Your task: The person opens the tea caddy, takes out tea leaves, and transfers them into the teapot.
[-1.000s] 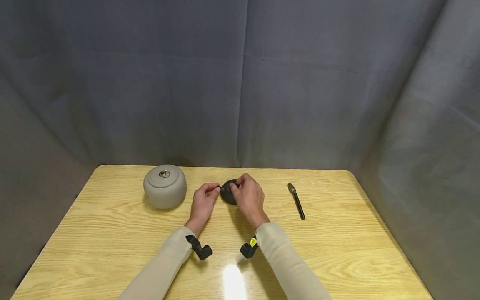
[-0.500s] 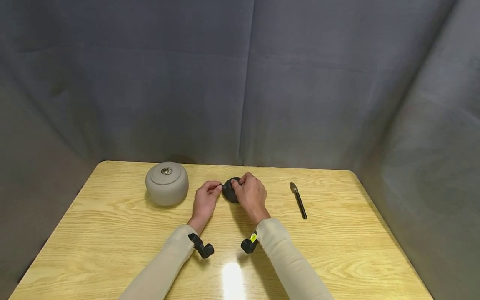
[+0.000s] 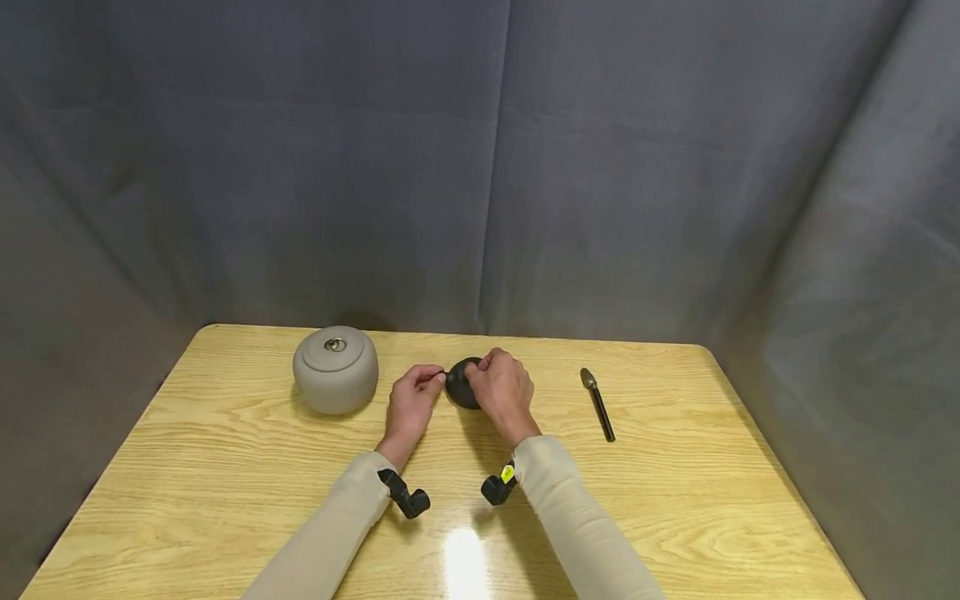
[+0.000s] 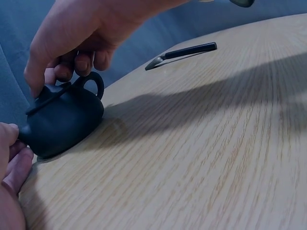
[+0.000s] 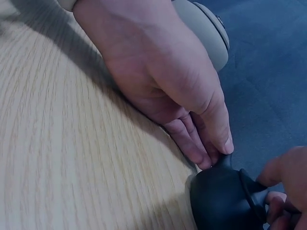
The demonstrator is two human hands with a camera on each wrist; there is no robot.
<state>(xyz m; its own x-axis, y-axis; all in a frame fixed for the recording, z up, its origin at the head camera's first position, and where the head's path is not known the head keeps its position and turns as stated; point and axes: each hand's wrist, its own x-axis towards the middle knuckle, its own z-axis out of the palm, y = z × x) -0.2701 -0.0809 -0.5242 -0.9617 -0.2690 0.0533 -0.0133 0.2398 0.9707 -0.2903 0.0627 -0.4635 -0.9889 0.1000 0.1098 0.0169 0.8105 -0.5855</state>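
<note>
A small black teapot (image 3: 461, 390) stands on the wooden table between both hands. My left hand (image 3: 409, 407) pinches its spout (image 5: 223, 162) between thumb and fingers. From above, my right hand (image 3: 507, 392) grips the knob of the lid (image 4: 49, 99) with thumb and fingertips; its palm side hides part of the knob. The lid sits on top of the pot, and in the left wrist view the loop handle (image 4: 99, 85) is on the side away from the spout, below the right fingers.
A round grey lidded jar (image 3: 335, 375) with a metal ring on top stands left of the hands. To the right lies a small tool (image 3: 599, 407) with a black handle and a metal spoon-like head. Grey curtains (image 3: 480, 167) hang behind the table (image 3: 225, 500).
The head view has shifted slightly. Both hands keep the same hold on the teapot's spout and lid, and nothing else has visibly moved.
</note>
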